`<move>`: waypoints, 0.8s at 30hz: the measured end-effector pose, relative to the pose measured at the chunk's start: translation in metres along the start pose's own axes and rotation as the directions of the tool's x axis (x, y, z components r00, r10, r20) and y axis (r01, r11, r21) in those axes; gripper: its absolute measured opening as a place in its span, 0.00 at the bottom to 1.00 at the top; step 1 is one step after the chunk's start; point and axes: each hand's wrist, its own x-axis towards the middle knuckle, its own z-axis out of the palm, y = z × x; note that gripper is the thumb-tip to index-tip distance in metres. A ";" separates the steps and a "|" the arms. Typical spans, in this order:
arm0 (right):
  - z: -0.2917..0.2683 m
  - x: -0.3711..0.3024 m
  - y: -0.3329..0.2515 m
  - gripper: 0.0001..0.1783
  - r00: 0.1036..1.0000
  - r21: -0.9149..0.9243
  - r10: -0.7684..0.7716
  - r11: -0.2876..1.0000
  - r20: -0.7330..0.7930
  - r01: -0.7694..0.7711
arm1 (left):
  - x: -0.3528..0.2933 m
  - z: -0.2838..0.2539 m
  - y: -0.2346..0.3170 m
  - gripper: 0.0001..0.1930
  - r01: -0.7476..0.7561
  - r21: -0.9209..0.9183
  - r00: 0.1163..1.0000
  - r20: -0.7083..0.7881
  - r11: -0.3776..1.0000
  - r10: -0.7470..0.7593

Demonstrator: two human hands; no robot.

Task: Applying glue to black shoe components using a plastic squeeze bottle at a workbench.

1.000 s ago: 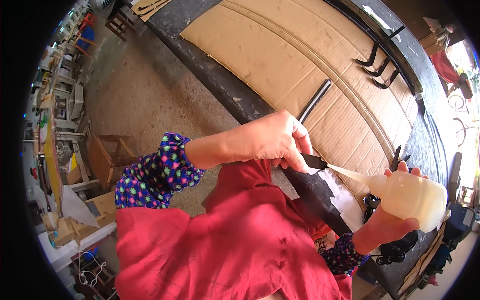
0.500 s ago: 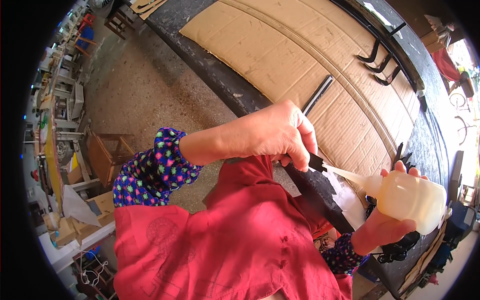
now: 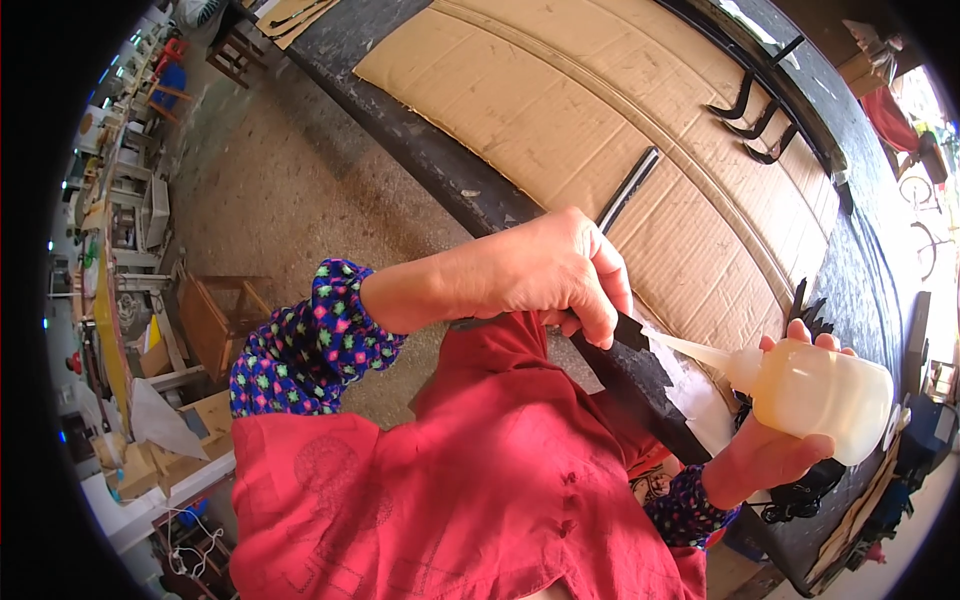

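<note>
My left hand (image 3: 555, 272) pinches a black strip (image 3: 630, 332) between thumb and fingers, above the near edge of the table. Most of the strip is hidden by the hand. In my right hand (image 3: 765, 455) lies a translucent squeeze bottle (image 3: 822, 398) with yellowish liquid inside, tipped on its side. Its long pale nozzle (image 3: 695, 349) points left, with the tip at or very close to the strip's end; whether they touch I cannot tell. Beneath the nozzle, white torn paper (image 3: 695, 395) lies on the dark table edge.
A large cardboard sheet (image 3: 560, 110) covers much of the dark table (image 3: 350, 45). On it lie a straight black strip (image 3: 628, 190) and several curved black strips (image 3: 760, 120). More black pieces (image 3: 812, 312) sit beyond the bottle. A wooden stool (image 3: 222, 315) stands on the floor at left.
The view has shifted slightly. Both hands keep nearly the same place and grip, with the nozzle still at the strip's end.
</note>
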 end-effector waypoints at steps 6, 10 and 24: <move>-0.001 -0.002 -0.006 0.52 0.992 -0.135 0.033 0.990 -0.123 -0.050 | 0.002 -0.001 -0.004 0.11 -0.014 -0.047 0.999 -0.037 0.999 0.013; -0.002 -0.001 -0.007 0.51 0.998 -0.046 -0.014 0.999 -0.069 0.011 | 0.003 0.000 -0.002 0.11 -0.020 -0.061 1.000 -0.010 0.998 0.020; 0.009 0.001 -0.002 0.50 0.990 -0.032 0.047 0.998 -0.130 -0.051 | 0.003 0.003 0.000 0.10 0.006 0.005 0.999 0.032 1.000 -0.006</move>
